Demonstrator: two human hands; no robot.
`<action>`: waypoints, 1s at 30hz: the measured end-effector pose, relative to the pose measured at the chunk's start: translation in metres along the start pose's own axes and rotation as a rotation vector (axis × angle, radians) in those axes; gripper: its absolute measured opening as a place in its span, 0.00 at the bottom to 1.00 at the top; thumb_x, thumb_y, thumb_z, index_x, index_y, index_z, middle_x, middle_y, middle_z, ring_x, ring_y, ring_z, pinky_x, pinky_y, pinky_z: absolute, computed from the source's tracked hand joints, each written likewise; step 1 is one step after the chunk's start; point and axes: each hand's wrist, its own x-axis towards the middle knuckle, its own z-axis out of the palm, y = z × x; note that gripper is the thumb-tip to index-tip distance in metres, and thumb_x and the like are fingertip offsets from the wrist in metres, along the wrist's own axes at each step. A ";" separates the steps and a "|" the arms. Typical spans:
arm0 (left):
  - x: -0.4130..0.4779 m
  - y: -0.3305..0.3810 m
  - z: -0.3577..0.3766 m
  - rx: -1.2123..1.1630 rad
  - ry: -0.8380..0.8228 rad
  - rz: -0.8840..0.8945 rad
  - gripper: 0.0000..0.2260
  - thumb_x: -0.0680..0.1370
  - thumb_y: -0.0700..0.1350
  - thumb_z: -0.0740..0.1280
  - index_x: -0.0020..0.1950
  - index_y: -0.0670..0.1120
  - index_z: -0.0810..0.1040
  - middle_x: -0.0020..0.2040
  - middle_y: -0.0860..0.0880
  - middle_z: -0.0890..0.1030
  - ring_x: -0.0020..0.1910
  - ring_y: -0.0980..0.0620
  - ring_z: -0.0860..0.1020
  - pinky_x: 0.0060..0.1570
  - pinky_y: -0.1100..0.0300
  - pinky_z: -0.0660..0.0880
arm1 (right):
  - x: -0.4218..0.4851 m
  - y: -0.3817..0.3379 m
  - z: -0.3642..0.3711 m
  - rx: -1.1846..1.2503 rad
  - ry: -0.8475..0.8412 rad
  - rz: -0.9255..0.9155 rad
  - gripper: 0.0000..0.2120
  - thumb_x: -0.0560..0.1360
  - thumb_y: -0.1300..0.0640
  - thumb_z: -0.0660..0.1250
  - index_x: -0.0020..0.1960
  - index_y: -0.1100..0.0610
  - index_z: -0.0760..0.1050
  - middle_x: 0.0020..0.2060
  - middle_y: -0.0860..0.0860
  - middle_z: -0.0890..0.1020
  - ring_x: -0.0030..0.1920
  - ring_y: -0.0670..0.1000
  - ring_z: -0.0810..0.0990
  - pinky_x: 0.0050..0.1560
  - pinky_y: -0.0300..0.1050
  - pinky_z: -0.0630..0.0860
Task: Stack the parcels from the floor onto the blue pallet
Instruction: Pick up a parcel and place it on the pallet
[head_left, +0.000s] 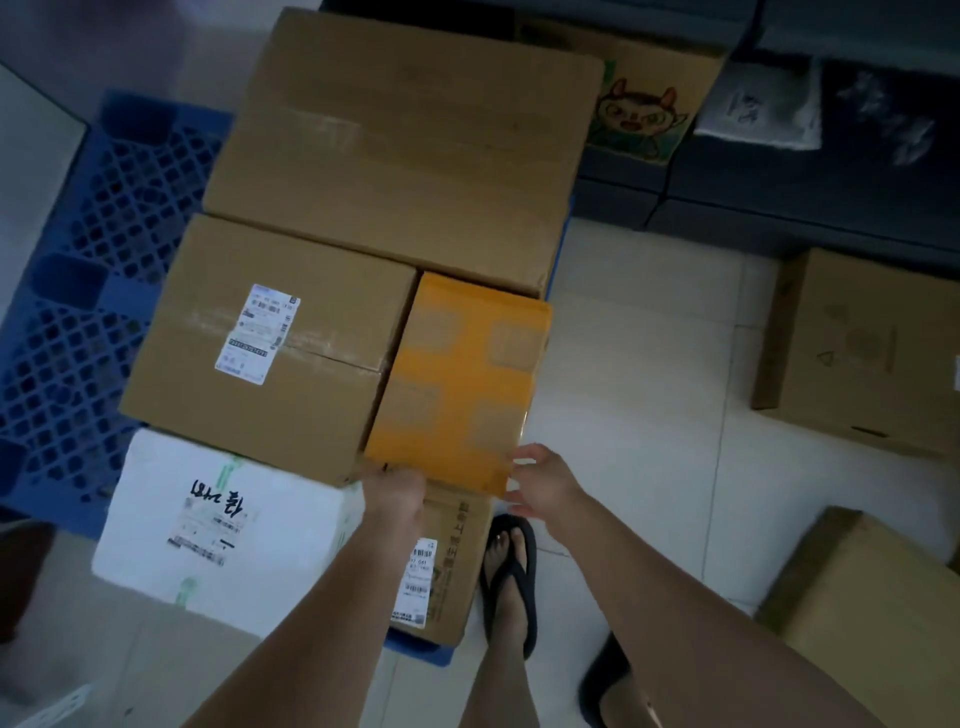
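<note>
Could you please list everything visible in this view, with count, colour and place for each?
Blue pallet: one, blue lattice, left side under the parcels.
Large brown boxes: two on the pallet, one at the far end, one with a white label nearer.
Orange parcel: one, orange, lying on the stack beside the labelled box.
White parcel: one, white with black writing, near-left corner.
Small brown box: one, brown with a label, beneath the orange parcel's near end.
Floor boxes: two, brown, on the tiles at right, the second nearer.
Cartoon box: one, brown, far right of the stack.
Left hand: at the orange parcel's near edge.
Right hand: at its near-right corner, fingers open.
</note>
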 end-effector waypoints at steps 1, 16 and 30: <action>0.001 0.003 0.007 -0.064 -0.017 -0.053 0.21 0.77 0.31 0.59 0.71 0.34 0.65 0.69 0.35 0.70 0.55 0.43 0.75 0.56 0.54 0.74 | 0.005 -0.006 0.001 -0.050 -0.016 -0.014 0.09 0.77 0.63 0.57 0.51 0.52 0.72 0.49 0.55 0.79 0.47 0.54 0.78 0.48 0.48 0.79; -0.066 -0.008 0.048 0.003 -0.185 -0.520 0.05 0.78 0.32 0.57 0.51 0.34 0.72 0.59 0.35 0.75 0.63 0.37 0.73 0.64 0.43 0.69 | 0.004 -0.008 -0.089 -0.347 -0.116 -0.184 0.16 0.77 0.64 0.57 0.64 0.60 0.72 0.57 0.58 0.76 0.50 0.52 0.74 0.39 0.36 0.70; -0.293 -0.047 0.471 0.556 -0.694 -0.009 0.18 0.80 0.36 0.52 0.70 0.38 0.66 0.42 0.42 0.76 0.57 0.40 0.76 0.61 0.48 0.68 | -0.062 0.197 -0.558 -0.248 0.434 0.066 0.20 0.78 0.57 0.58 0.69 0.59 0.68 0.66 0.58 0.73 0.66 0.57 0.72 0.60 0.42 0.70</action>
